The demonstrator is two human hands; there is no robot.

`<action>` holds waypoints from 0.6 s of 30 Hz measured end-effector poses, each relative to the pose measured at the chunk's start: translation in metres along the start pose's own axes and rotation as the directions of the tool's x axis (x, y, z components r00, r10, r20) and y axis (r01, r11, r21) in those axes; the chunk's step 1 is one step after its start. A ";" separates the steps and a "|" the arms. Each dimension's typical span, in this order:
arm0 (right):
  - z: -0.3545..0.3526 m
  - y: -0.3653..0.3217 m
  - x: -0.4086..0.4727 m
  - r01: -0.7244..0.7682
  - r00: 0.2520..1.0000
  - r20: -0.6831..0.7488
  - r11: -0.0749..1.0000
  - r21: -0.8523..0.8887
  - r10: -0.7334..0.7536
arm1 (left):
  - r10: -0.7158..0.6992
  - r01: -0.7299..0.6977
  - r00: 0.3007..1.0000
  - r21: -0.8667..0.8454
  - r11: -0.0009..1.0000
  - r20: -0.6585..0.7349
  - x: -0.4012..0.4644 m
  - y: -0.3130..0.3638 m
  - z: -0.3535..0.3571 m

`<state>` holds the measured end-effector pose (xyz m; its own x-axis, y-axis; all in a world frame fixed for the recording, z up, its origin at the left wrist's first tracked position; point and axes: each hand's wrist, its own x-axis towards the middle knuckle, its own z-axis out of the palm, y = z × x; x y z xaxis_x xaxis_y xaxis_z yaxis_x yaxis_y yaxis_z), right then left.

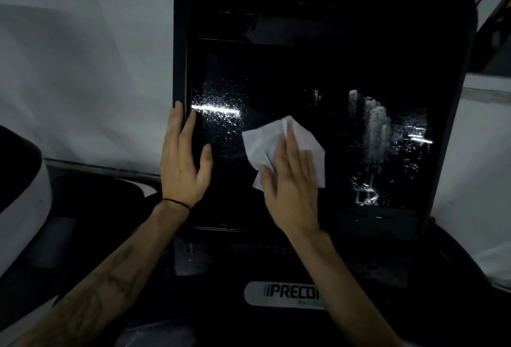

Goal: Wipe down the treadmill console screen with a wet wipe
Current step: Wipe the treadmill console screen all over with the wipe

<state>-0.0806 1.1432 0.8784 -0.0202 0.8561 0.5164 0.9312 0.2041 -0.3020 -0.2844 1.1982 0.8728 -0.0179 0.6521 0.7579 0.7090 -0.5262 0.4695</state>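
Note:
The treadmill console screen point(318, 75) is a large dark glass panel in a black rounded frame, filling the middle of the view. Wet droplets and streaks glint on its left and right parts. My right hand point(290, 180) lies flat on the lower middle of the screen and presses a crumpled white wet wipe point(265, 143) against the glass. My left hand point(184, 158) rests on the screen's left edge, fingers spread, thumb on the glass; it holds nothing else. A thin black band circles my left wrist.
Below the screen sits the dark console deck with a white Precor logo plate point(276, 292). A pale wall point(83, 70) stands behind on the left. A dark rounded machine part point(19, 180) lies at the far left, and white surfaces show at the right edge.

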 end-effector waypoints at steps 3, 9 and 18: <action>-0.009 0.004 0.030 -0.033 0.998 -0.059 0.999 0.018 0.034 | -0.004 0.004 1.000 -0.002 1.000 -0.002 -0.001 0.000 0.000; -0.004 0.009 0.000 -0.041 0.997 -0.069 0.999 0.017 0.042 | -0.003 0.003 1.000 -0.015 1.000 -0.005 0.000 0.000 0.000; -0.022 0.018 0.028 -0.061 0.994 -0.093 0.998 -0.012 0.060 | -0.011 0.011 1.000 -0.004 1.000 0.012 -0.001 0.001 0.000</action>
<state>-0.0566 1.1608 0.9049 0.0694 0.8188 0.5699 0.9351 0.1457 -0.3231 -0.2836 1.1975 0.8724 -0.0170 0.6646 0.7470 0.7061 -0.5210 0.4796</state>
